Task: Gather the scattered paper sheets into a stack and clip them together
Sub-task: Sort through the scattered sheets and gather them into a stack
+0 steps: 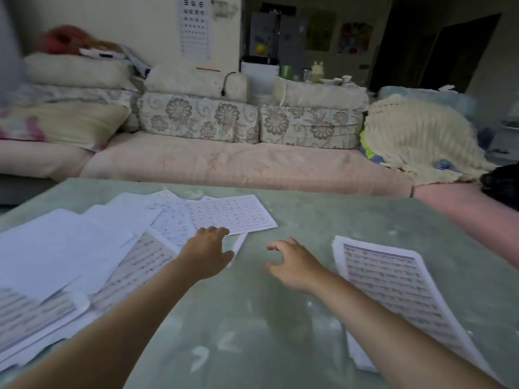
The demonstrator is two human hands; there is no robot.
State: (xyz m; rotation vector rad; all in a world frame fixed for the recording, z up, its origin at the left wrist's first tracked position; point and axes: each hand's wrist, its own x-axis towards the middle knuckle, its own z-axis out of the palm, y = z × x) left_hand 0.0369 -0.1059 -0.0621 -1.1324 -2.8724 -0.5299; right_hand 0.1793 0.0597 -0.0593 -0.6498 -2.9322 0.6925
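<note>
Thin white printed paper sheets lie fanned across the left of the pale green surface, with a neater pile at the right. The left hand rests relaxed fingertips on one sheet's near edge. The right hand hovers loosely curled and empty. The sheets are probably light, limp and slippery, best slid flat and lifted by an edge.
</note>
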